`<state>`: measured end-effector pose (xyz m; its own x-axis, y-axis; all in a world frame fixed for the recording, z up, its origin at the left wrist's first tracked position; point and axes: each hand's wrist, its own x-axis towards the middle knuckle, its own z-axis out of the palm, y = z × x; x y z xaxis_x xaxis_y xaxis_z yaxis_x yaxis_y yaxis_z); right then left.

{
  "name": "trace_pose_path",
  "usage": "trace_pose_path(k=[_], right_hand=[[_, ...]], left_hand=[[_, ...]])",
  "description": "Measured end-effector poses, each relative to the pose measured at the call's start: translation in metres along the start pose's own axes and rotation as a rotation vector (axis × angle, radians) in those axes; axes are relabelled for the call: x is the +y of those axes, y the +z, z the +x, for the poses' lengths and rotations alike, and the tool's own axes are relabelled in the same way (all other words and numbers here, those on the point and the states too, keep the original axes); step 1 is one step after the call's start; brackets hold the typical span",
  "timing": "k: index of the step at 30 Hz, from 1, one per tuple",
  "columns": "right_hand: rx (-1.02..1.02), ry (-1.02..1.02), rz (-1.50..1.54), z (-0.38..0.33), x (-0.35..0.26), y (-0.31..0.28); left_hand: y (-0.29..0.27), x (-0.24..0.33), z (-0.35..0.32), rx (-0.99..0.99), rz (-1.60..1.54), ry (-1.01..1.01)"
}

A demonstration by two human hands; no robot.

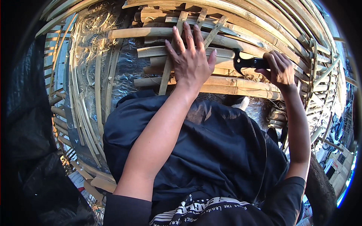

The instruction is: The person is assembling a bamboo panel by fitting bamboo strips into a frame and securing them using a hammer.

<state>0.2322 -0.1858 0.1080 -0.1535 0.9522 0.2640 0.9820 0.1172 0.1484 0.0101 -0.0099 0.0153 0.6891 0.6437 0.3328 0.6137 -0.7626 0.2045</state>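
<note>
My left hand (193, 64) lies with its fingers spread on a lattice of split bamboo strips, where thin cross strips (165, 80) pass over and under longer lengthwise ones. To the right, my right hand (281, 71) is closed round the handle of a black claw hammer (247, 63). The hammer's head is at the right end of a pale bamboo strip (224, 53) that runs out from under my left hand. I cannot tell whether the head touches that strip. A whole bamboo pole (141, 32) lies lengthwise past my left fingertips.
Long narrow strips (77, 101) lie on a dark shiny sheet (126, 71) at the left, with curled shavings (100, 34) above. Bamboo rails (271, 19) curve along the far side. Short bamboo pieces (277, 116) are bundled beside my right forearm. A dark sheet (28, 113) hangs at far left.
</note>
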Motion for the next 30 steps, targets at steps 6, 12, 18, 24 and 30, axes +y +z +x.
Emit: trace_pose_path(k=[6,12,18,24,30], right_hand=[[0.018,-0.056,0.015,-0.010,0.001,0.002],[0.015,0.181,-0.171,0.005,0.023,0.000],[-0.074,0.088,-0.015,-0.017,0.019,-0.003],[-0.079,0.270,-0.047,-0.007,0.006,0.011],[0.032,-0.073,-0.072,0.004,0.017,0.008]], left_hand=[[0.000,0.000,0.000,-0.003,0.007,0.000],[0.001,-0.002,0.000,0.006,0.005,-0.002],[0.000,0.000,0.000,-0.008,0.027,0.003],[-0.001,0.000,0.001,0.005,0.013,0.001],[0.000,0.000,0.001,-0.009,0.032,-0.005]])
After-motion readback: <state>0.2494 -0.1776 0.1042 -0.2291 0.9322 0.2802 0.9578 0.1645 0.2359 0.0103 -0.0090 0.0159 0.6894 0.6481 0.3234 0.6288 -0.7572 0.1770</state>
